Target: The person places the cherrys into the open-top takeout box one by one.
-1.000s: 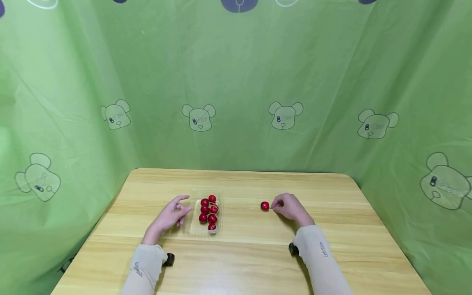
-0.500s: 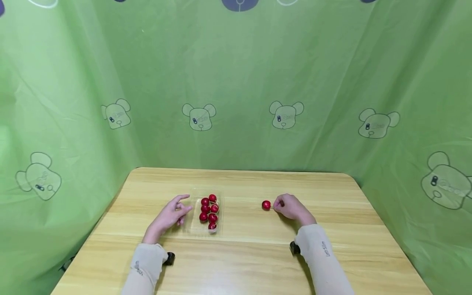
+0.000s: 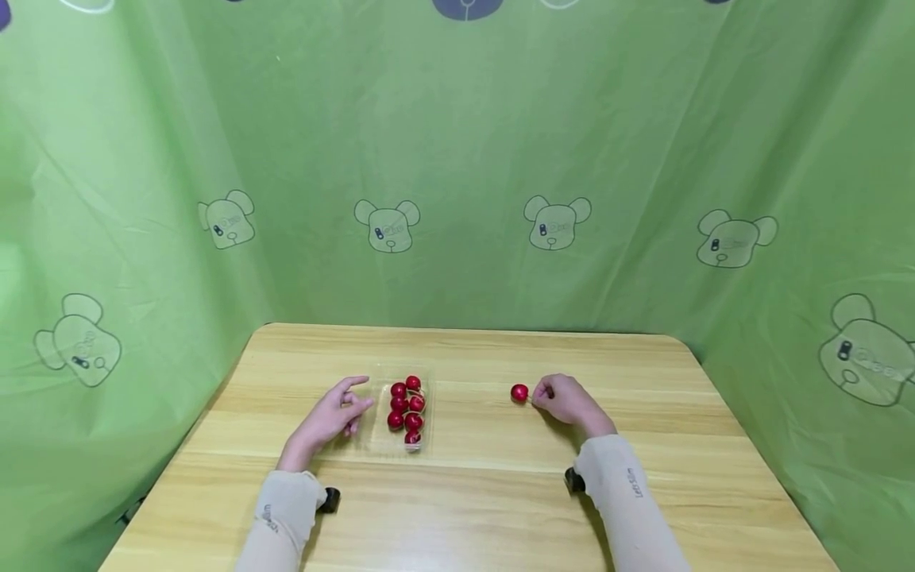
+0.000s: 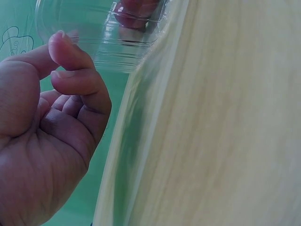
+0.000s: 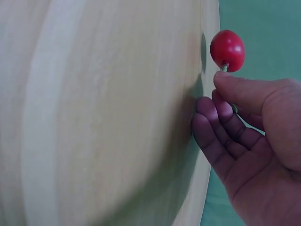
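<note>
A red cherry (image 3: 519, 393) hangs off the fingertips of my right hand (image 3: 568, 400), which pinches its green stem (image 5: 225, 68). In the right wrist view the cherry (image 5: 227, 49) is held just above the table, and its shadow falls on the wood. My left hand (image 3: 330, 415) is at the left side of a clear plastic box (image 3: 379, 441), its fingers loosely bent and holding nothing. Whether a fingertip touches the box (image 4: 113, 59) cannot be told. Several red cherries (image 3: 406, 403) lie inside, gathered in the box's right half.
The wooden table (image 3: 457, 508) has rounded far corners. Behind it and at both sides hangs a green curtain (image 3: 457, 278) printed with bear heads. A dark wrist camera (image 3: 574, 481) sits at the right sleeve, another dark camera (image 3: 329, 500) at the left.
The cherry at my right hand has shifted slightly right and away from me, its stem still pinched. My left hand and the box have stayed in place.
</note>
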### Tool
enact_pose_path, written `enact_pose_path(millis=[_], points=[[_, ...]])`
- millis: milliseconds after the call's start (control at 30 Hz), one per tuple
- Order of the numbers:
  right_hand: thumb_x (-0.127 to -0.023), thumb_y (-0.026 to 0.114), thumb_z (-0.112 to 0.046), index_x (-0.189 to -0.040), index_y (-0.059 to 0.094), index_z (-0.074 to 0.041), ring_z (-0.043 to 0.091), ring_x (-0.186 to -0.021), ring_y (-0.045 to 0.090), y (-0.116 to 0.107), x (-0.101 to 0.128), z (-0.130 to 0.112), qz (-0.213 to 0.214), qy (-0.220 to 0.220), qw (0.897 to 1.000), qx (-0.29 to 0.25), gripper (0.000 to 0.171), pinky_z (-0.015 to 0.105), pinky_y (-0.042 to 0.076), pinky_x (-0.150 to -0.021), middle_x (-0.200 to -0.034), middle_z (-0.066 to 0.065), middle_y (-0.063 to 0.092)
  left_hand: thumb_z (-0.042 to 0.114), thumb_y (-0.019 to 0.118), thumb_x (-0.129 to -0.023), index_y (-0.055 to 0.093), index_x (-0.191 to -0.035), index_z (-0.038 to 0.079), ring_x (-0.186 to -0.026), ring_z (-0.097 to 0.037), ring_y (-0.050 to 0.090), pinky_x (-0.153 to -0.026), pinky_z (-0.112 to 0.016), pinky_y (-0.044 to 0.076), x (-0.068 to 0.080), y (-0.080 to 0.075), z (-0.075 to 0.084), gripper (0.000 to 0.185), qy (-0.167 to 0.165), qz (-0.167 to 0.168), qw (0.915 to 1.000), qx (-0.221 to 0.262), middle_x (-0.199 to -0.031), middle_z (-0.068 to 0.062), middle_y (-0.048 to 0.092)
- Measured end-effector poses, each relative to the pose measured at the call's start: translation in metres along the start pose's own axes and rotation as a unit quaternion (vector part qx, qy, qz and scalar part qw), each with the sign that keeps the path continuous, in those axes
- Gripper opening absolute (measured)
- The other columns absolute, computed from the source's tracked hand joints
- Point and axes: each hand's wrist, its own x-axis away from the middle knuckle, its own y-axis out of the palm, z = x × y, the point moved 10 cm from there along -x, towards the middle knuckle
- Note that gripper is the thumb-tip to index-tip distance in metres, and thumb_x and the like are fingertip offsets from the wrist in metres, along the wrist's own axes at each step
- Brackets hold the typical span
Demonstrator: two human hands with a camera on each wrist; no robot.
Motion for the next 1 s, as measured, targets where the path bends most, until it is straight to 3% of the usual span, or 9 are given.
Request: enact_pose_path(millis=[400, 1000], points=[[-0.099, 0.067, -0.012, -0.097, 0.071, -0.004, 0.017, -0.085, 0.062, -0.008, 0.002, -0.008, 0.024, -0.026, 0.999, 0.001, 0.009, 0.037, 0.054, -0.083, -0.091, 0.006, 0.070, 0.020, 0.067, -0.102, 0.035, -0.157, 0.004, -0.057, -0.013, 0.056, -0.051, -0.024, 0.049, 0.000, 0.000, -0.001, 0.066, -0.002, -0.001, 1.0000, 0.001, -0.088, -0.016, 0.065], [-0.102, 0.063, -0.012, -0.101, 0.070, -0.003, 0.017, -0.081, 0.056, -0.014, 0.002, -0.007, 0.043, -0.016, 0.999, -0.013, 0.012, 0.032, 0.050, -0.077, -0.090, 0.006, 0.066, 0.022, 0.069, -0.101, 0.035, -0.157, 0.004, -0.058, -0.013, 0.056, -0.051, -0.024, 0.049, 0.001, 0.002, 0.001, 0.068, 0.003, -0.003, 1.0000, 0.006, -0.088, -0.015, 0.064]])
